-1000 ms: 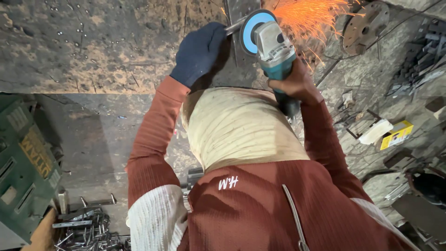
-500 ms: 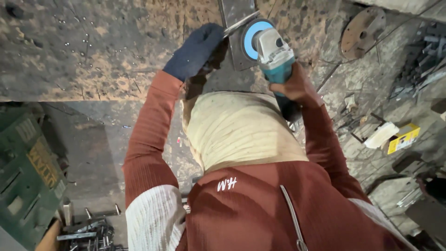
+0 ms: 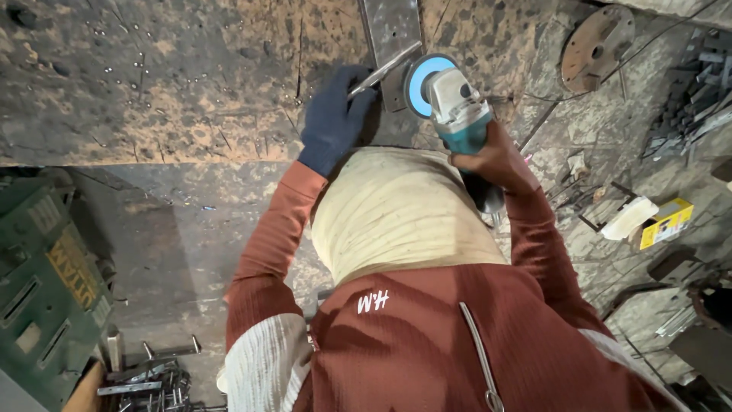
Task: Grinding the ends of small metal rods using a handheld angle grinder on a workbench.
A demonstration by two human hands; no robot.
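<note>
My left hand (image 3: 335, 118), in a dark blue glove, rests on the rusty steel table (image 3: 152, 76) and grips the near end of a thin metal strip (image 3: 389, 67). The strip slants up across a grey steel plate (image 3: 393, 30) lying on the table. My bare right hand (image 3: 492, 156) holds a teal angle grinder (image 3: 457, 111) by its body. Its blue disc (image 3: 419, 80) faces left, right beside the strip and the plate's near edge. No sparks show. My cloth-wrapped head and red sleeves fill the lower middle.
A green metal case (image 3: 46, 282) stands at the left, with loose steel offcuts (image 3: 145, 374) below it. On the right floor lie a round rusty flange (image 3: 598, 46), stacked metal parts (image 3: 694, 99), a white lump (image 3: 629, 217) and a yellow box (image 3: 667, 223).
A second ago orange sparks flew from the grinder's disc; they have stopped. My gloved left hand has closed on the thin strip next to the disc.
</note>
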